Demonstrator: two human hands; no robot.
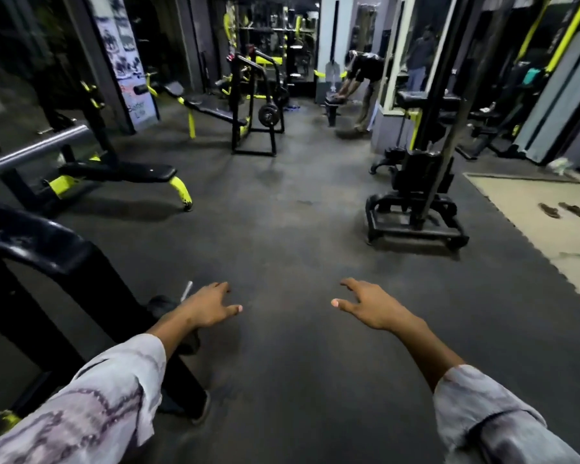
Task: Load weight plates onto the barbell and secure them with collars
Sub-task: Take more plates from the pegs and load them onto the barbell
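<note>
**Empty hands, plates still across the room**

The left hand (211, 308) and right hand (369, 306) hang out in front of the body, palms down, fingers spread apart and holding nothing. They float above bare rubber floor (298, 380), well apart from each other and touching no equipment. Held this way they look like hands in transit or balancing a stride rather than hands about to grip; that is a judgement, since nothing within reach is there to take.

Just left of the left hand stands a black frame (47, 249), its thick curved tube running past the sleeve (91, 406). A thin pale rod (187, 291) pokes up near the wrist; what it belongs to cannot be told.

Farther out on the left, a steel bar (34, 150) lies across supports above a bench (121, 172) with yellow legs. This is probably the barbell to load, and the part that shows is bare: no plate, no collar. Its ends are out of frame.

Straight ahead, well apart from the hands, a rack (253, 105) holds a plate (269, 115) low on its side, likely stored there to be handy. No collars can be made out anywhere. To the right is a cable machine (419, 202), and far back a person (362, 85) bends over a bench.

By this view the loading has not begun; fetching a plate comes first.
</note>
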